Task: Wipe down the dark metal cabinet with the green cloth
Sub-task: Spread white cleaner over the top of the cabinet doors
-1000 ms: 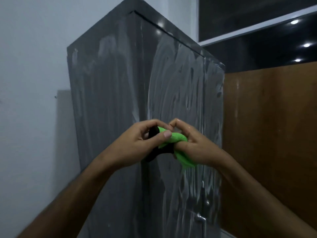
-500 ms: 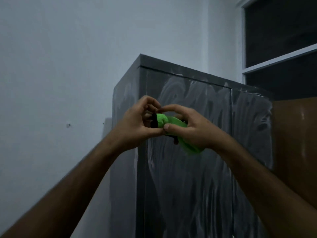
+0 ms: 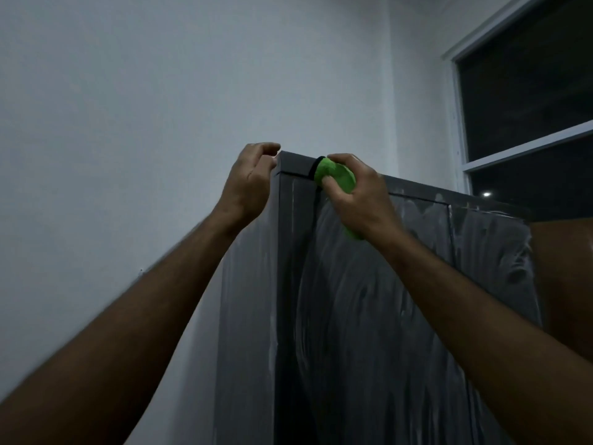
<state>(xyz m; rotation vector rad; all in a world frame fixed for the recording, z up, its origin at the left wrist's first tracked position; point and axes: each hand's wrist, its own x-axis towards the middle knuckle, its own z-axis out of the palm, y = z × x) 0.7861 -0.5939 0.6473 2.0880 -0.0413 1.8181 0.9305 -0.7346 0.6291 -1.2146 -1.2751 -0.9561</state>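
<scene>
Right hand (image 3: 359,197) grips bunched green cloth (image 3: 337,178) at cabinet (image 3: 369,316) top front edge, likely to start wiping there; left hand (image 3: 248,184) at top corner, fingers loosely curled, empty.

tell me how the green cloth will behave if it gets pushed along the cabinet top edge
Probably soft and floppy: the green cloth is bunched into a wad in the right hand, with a tail hanging below the palm. Likely light. It should glide over the streaky cabinet front, though it may snag at the corner.
</scene>
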